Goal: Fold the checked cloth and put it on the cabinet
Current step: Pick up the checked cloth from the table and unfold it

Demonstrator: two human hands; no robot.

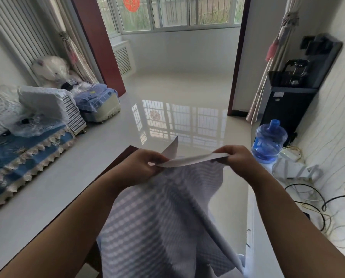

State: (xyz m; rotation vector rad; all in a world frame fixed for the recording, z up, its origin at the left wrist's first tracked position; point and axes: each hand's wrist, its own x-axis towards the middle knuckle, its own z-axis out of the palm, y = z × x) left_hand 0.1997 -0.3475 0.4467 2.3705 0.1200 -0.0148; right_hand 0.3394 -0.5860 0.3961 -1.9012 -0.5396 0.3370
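Observation:
The checked cloth [159, 221], pale blue and white, hangs in front of me from its top edge down to the frame's bottom. My left hand [141, 165] pinches the top edge at the left, where a corner flap sticks up. At the right end of that edge my right hand [234, 157] grips it. The stretch between the hands is doubled over and taut. A low white cabinet top [316, 223] runs along the right wall, strewn with cables. The cloth hides a dark wooden surface [99, 177] below it, with only an edge showing.
A blue water jug [269, 141] stands on the floor at right, beside a black water dispenser [288, 101]. A sofa [17, 153] with blue covers and cushions lines the left wall. Glossy tiled floor [177, 101] stretches ahead to a windowed balcony.

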